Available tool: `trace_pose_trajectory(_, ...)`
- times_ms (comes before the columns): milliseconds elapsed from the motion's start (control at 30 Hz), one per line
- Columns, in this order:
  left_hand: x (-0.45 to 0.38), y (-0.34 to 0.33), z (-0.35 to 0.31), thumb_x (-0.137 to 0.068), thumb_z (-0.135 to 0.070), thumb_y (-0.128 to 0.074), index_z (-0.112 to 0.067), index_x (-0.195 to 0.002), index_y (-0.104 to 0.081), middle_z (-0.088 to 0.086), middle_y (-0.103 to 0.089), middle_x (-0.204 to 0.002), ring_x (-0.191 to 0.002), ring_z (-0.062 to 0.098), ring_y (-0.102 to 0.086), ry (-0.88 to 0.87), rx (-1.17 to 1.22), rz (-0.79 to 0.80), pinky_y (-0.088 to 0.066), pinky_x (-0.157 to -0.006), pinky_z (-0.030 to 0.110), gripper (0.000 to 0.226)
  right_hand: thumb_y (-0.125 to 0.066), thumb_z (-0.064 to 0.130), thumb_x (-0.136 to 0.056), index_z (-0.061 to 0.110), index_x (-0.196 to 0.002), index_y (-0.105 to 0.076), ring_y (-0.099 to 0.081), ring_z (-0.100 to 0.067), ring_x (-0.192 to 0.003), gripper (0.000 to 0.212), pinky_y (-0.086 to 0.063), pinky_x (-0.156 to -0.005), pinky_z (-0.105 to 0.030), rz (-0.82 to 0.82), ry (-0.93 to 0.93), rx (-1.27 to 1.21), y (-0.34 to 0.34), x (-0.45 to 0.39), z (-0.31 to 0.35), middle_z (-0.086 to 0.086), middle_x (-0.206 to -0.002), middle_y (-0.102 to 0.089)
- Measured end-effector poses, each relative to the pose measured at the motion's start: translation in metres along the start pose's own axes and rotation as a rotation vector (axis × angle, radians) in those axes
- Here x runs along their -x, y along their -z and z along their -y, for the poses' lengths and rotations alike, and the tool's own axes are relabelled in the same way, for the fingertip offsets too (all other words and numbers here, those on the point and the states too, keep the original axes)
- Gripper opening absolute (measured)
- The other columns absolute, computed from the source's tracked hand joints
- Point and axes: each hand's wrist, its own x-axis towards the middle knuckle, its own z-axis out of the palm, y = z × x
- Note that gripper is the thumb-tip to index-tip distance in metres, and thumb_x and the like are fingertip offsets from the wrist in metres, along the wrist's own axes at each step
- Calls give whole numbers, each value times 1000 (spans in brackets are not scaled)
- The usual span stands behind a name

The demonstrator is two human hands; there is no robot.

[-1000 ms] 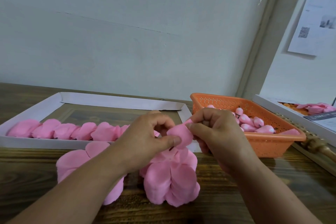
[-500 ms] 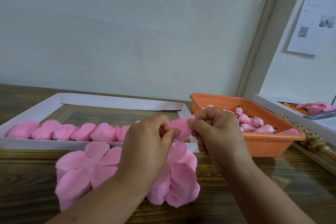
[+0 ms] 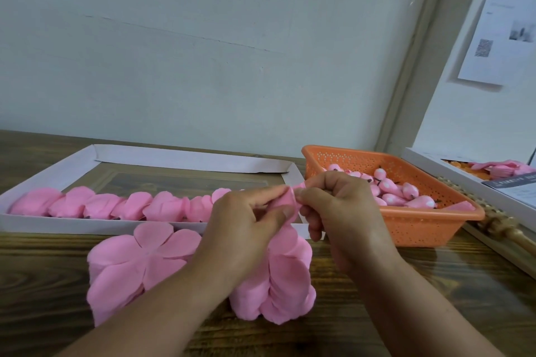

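petal more bunched than before, mostly hidden | left hand grip pinches it | right hand grip likewise

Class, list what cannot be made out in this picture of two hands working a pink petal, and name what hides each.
Head view: whatever the pink petal wraps, hidden by the left hand and right hand.
Head view: centre of the right petal stack, behind the left hand.
Head view: wall sheet print, too small.
Head view: far-right white box, cut by the edge.
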Motion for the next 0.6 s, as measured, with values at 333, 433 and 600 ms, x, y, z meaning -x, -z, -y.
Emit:
trace_pose_trajectory(333,-7,9,-7,-68,-17,-66,-6,-100,-72,11,-73,-89,-75,19,-67,465,725,191,-54,-71,28,34,-56,10,-90,10,-71,-65,-36,-12,-35,20,-30,-36,-19,82,-46,-161,7,-1,7,-4,-49,-54)
trace_pose_trajectory(433,-11,16,-11,-72,-17,-63,-7,-82,-69,5,-66,-66,-55,13,-63,576,900,207,-52,-52,20,16,-55,-2,-86,14,-84,-66,-41,-14,-40,19,-36,-38,-24,-10,132,-60,20,-6,10,-2,-54,-56)
trace_pose_trajectory(600,-16,23,-11,-66,-15,-66,-6,-86,-76,6,-70,-79,-67,14,-67,705,1097,147,-56,-84,32,24,-58,-9,-70,31,-103,-61,-52,-3,-114,52,-44,-92,-24,285,470,385,34,-5,13,8,-127,-54)
